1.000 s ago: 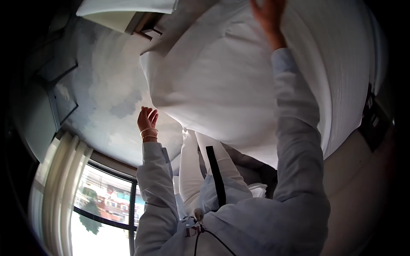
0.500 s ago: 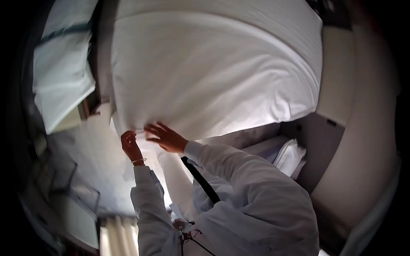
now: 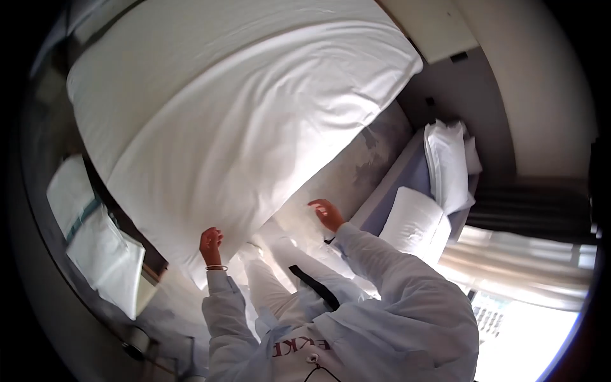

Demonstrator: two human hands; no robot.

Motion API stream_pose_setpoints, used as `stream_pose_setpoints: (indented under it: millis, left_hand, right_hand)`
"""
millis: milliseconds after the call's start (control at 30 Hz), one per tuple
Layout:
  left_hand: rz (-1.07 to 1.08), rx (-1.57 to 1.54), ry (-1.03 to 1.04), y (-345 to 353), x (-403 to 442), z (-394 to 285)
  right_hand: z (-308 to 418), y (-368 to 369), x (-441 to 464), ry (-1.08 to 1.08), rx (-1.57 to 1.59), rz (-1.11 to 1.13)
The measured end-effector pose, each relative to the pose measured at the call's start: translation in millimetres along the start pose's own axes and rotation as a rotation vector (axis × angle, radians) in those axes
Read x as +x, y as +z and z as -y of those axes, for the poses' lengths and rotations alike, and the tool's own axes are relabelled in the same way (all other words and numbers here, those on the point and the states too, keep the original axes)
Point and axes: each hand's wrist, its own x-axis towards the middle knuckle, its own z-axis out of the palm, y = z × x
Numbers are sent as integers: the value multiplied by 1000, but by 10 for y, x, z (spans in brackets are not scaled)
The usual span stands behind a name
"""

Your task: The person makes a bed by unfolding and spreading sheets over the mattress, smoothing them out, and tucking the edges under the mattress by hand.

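Note:
A white sheet (image 3: 210,127) covers the bed in front of me, smooth at the far side and creased towards the near edge. My left hand (image 3: 211,246), with a bracelet at the wrist, is raised in front of the sheet's near corner. Its fingers are loosely bent and nothing shows in them; whether it touches the cloth I cannot tell. Off the bed's edge, over the floor, my right hand (image 3: 327,215) hangs apart from the sheet, with bent, loose fingers and nothing in it.
White pillows (image 3: 445,165) and a rolled white bundle (image 3: 410,219) lie on a grey-blue bench (image 3: 388,175) to the right. More folded white bedding (image 3: 108,261) sits at the left. A bright window (image 3: 522,331) with curtains is at lower right. The floor (image 3: 344,165) has a mottled pattern.
My view has turned, showing the window and more of the bench. The hands, close together at the sheet's edge before, are now apart; the right one has come away from the sheet.

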Motion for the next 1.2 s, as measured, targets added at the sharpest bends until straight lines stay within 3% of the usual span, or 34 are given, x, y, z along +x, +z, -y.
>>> stream_pose_setpoints:
  millis: [167, 233, 300, 367, 400, 467, 567, 700, 800, 867, 1067, 1200]
  left_hand:
    - [177, 48, 67, 1290, 102, -511]
    - [240, 82, 106, 1773, 154, -699]
    - [271, 100, 98, 2398, 208, -868]
    - [292, 117, 73, 3041, 264, -890]
    - [233, 5, -33, 3384, 258, -846]
    - [160, -99, -206, 3926, 210, -766]
    - [322, -239, -395, 4826, 79, -680]
    - [417, -426, -620, 5655, -28, -762]
    - [401, -347, -596, 6045, 157, -787]
    - [402, -347, -618, 6292, 345, -871]
    - [412, -423, -629, 7372, 1138, -995]
    - [486, -332, -605, 8493, 1531, -1166]
  right_hand:
    - [-1207, -941, -357, 104, 458, -230]
    - [-1616, -1208, -481, 404, 798, -159]
    - [-1536, -1684, -529, 526, 809, -158]
    - [-2096, -1969, -334, 498, 923, -166]
    - [-2319, -2087, -352, 490, 1001, -165]
    - [-2015, -2569, -334, 345, 867, -275]
    - [-2123, -3189, -211, 244, 865, -256]
    - [-2335, -3794, 87, 343, 833, -307]
    - [-2335, -4213, 373, 301, 887, -177]
    - [-2105, -4593, 588, 277, 737, -100]
    - [-2496, -5546, 1464, 211, 783, -93]
    - [-2751, -6301, 1761, 439, 794, -223]
